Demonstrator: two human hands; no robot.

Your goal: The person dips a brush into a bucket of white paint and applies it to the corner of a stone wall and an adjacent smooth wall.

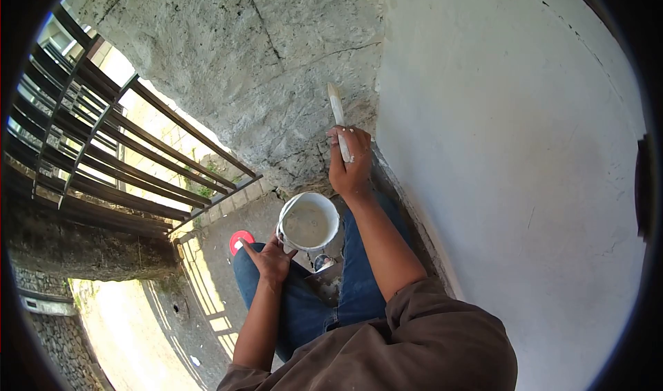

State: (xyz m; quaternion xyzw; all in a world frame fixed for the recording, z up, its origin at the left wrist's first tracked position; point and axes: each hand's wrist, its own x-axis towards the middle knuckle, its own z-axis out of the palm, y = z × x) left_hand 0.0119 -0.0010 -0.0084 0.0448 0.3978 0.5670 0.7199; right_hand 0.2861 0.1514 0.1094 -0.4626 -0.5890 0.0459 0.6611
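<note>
My right hand (352,159) is closed round the pale handle of a paintbrush (336,108), its bristles pointing up at the rough grey wall (276,80). White smears mark the fingers and handle. Low in front of my body is a white bucket (282,226) with greyish liquid inside and a wire handle along its left rim. My left hand (271,261) grips the bucket at its lower left side, thumb stretched out to the left. Part of those fingers is hidden beneath the bucket.
A smooth white wall (511,156) rises close on the right and meets the rough wall in a corner. Metal railings (138,135) stand at the left. A red round lid (240,242) lies beside my knee on the concrete floor (214,273).
</note>
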